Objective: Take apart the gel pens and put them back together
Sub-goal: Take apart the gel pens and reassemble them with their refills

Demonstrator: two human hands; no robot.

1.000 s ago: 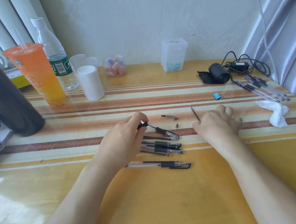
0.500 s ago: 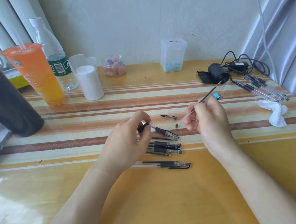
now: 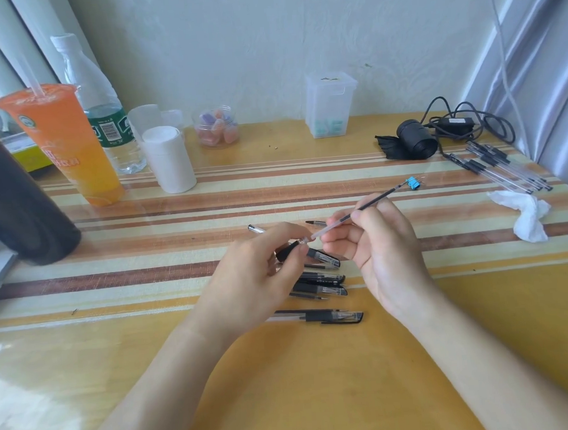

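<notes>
My left hand (image 3: 259, 276) is pinched shut on the clear plastic pen barrel w/ black grip (image 3: 286, 250), its far end poking out at 10 o'clock. My right hand (image 3: 382, 242) grips the thin black-and-clear ink refill (image 3: 365, 206) betw thumb & fingers, refill slanting to 2 o'clock, its clear end meeting the barrel mouth. Pile of black gel pens (image 3: 323, 279) lies on the striped yellow counter (image 3: 352, 376) just below both hands; one capped pen (image 3: 318, 316) at 6 o'clock.

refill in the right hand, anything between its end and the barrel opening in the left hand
Nothing visible blocks it. The refill in the right hand already has its clear end at the barrel mouth held by the left hand.
</notes>
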